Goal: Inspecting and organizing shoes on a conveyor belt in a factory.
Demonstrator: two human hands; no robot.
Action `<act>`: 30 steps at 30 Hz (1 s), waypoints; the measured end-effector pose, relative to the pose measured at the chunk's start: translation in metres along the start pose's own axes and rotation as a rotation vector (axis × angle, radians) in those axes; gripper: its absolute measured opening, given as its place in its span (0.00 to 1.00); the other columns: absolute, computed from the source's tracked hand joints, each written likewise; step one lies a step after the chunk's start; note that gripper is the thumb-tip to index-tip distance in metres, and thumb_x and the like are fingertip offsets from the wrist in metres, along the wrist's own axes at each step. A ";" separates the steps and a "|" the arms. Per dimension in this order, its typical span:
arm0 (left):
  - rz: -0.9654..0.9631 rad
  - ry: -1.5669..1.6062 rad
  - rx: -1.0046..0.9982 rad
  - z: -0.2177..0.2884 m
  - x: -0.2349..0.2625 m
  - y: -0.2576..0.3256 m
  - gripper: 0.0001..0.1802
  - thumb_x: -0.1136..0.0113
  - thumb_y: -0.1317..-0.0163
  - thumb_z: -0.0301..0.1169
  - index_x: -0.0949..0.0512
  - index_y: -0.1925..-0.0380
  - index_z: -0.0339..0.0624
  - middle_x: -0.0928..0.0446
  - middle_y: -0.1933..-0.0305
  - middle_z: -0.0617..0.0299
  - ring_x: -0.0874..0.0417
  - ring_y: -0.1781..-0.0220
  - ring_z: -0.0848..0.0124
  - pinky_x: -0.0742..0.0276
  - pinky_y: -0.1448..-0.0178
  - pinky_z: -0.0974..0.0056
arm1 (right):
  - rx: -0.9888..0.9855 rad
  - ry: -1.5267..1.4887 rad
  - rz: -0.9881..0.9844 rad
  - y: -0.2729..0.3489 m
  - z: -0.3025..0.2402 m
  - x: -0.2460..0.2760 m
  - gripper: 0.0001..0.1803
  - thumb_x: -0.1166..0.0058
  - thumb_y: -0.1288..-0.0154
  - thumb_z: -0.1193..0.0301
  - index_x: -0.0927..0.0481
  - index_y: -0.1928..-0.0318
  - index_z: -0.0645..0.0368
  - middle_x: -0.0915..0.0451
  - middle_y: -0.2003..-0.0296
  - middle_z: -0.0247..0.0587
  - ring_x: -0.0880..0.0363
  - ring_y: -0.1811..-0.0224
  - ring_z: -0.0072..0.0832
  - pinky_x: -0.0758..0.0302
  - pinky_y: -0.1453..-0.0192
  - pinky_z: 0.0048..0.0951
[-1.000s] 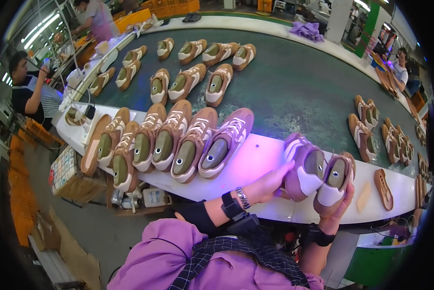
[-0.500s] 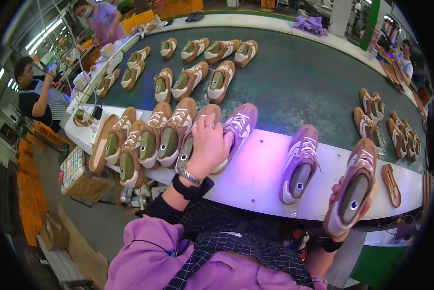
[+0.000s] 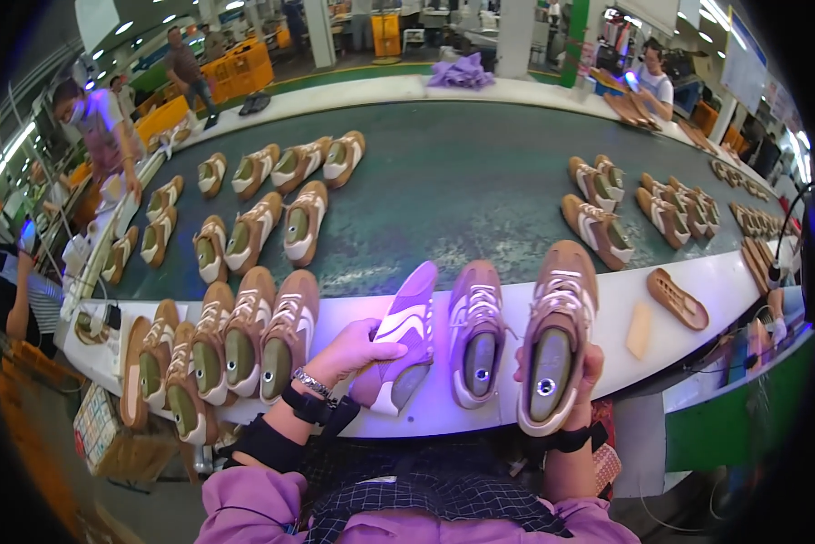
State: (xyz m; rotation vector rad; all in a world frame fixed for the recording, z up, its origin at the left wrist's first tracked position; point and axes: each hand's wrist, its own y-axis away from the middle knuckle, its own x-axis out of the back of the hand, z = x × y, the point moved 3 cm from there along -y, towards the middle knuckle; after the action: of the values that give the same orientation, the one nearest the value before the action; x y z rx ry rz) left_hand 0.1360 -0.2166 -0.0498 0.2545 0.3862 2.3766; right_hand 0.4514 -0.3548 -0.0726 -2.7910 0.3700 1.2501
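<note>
Between the left hand and the right hand, a standing shoe blocks the way along the white desk. Beyond, the green surface offers open room, flanked by left shoes and right shoes.

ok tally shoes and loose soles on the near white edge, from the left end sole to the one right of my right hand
Shoe in left hand: 1
Shoe in right hand: 1
Shoe between hands: 1
Shoes left of the left hand: 5
Loose soles: 2
Total: 10
</note>
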 end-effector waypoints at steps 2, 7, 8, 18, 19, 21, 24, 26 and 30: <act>-0.030 0.260 -0.040 0.004 -0.012 -0.003 0.31 0.36 0.43 0.35 0.33 0.42 0.29 0.23 0.48 0.53 0.20 0.48 0.66 0.26 0.42 0.63 | 0.013 -0.001 0.017 -0.003 0.003 -0.004 0.47 0.42 0.53 0.37 0.28 0.48 0.68 0.23 0.61 0.60 0.20 0.65 0.49 0.16 0.64 0.46; -0.034 1.043 -0.108 0.003 -0.033 0.011 0.30 0.47 0.43 0.36 0.33 0.42 0.26 0.25 0.46 0.47 0.22 0.45 0.59 0.27 0.39 0.58 | -0.184 -0.048 -0.167 -0.004 0.001 -0.034 0.49 0.43 0.53 0.36 0.31 0.46 0.70 0.24 0.61 0.63 0.19 0.64 0.50 0.17 0.64 0.42; -0.044 1.036 -0.103 0.007 -0.034 0.014 0.30 0.47 0.43 0.36 0.33 0.42 0.26 0.25 0.46 0.47 0.22 0.45 0.59 0.27 0.39 0.58 | -0.174 -0.051 -0.161 -0.004 -0.001 -0.038 0.49 0.43 0.53 0.36 0.31 0.46 0.70 0.24 0.61 0.63 0.19 0.64 0.50 0.17 0.64 0.42; -0.102 1.090 -0.223 -0.043 -0.041 0.005 0.38 0.56 0.48 0.49 0.31 0.46 0.24 0.24 0.50 0.40 0.19 0.51 0.51 0.25 0.40 0.52 | -0.402 -0.271 -0.514 0.002 0.009 -0.113 0.53 0.36 0.60 0.42 0.36 0.42 0.70 0.26 0.52 0.61 0.21 0.61 0.50 0.19 0.64 0.46; -0.098 1.086 -0.225 -0.044 -0.038 0.004 0.38 0.56 0.48 0.49 0.31 0.46 0.24 0.24 0.50 0.40 0.19 0.51 0.51 0.25 0.40 0.52 | -0.402 -0.274 -0.519 -0.001 0.012 -0.114 0.53 0.36 0.60 0.42 0.36 0.42 0.70 0.26 0.52 0.61 0.21 0.61 0.50 0.19 0.64 0.46; -0.212 0.890 -0.302 -0.028 -0.047 0.000 0.69 0.54 0.66 0.82 0.41 0.36 0.34 0.30 0.48 0.45 0.23 0.56 0.58 0.25 0.56 0.63 | -0.324 -0.227 -0.392 -0.004 0.013 -0.109 0.52 0.36 0.60 0.42 0.36 0.41 0.68 0.26 0.52 0.61 0.21 0.62 0.49 0.20 0.65 0.44; -0.188 1.166 -0.277 0.018 -0.059 0.010 0.43 0.59 0.48 0.57 0.34 0.42 0.29 0.26 0.47 0.42 0.21 0.50 0.52 0.22 0.46 0.54 | -0.336 -0.176 -0.422 -0.011 0.008 -0.107 0.47 0.44 0.53 0.39 0.32 0.44 0.67 0.24 0.55 0.59 0.20 0.61 0.46 0.20 0.64 0.44; -0.333 1.175 -0.370 0.063 -0.070 0.020 0.45 0.58 0.49 0.59 0.36 0.40 0.31 0.26 0.49 0.43 0.20 0.53 0.53 0.21 0.50 0.54 | -0.252 -0.028 -0.380 -0.021 0.001 -0.111 0.45 0.52 0.47 0.36 0.30 0.44 0.66 0.23 0.55 0.57 0.20 0.60 0.46 0.19 0.61 0.44; -0.095 1.272 -0.495 0.077 -0.048 0.004 0.33 0.51 0.42 0.45 0.35 0.39 0.36 0.27 0.44 0.52 0.23 0.45 0.58 0.25 0.41 0.55 | 0.001 -0.089 -0.199 -0.033 -0.020 -0.150 0.32 0.52 0.37 0.50 0.31 0.41 0.61 0.23 0.49 0.47 0.21 0.50 0.38 0.24 0.43 0.41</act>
State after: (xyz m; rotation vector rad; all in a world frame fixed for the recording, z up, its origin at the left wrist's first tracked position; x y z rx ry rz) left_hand 0.1907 -0.2355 0.0202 -1.5010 0.3187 2.1478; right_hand 0.3780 -0.2975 0.0507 -2.6794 0.0848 1.3198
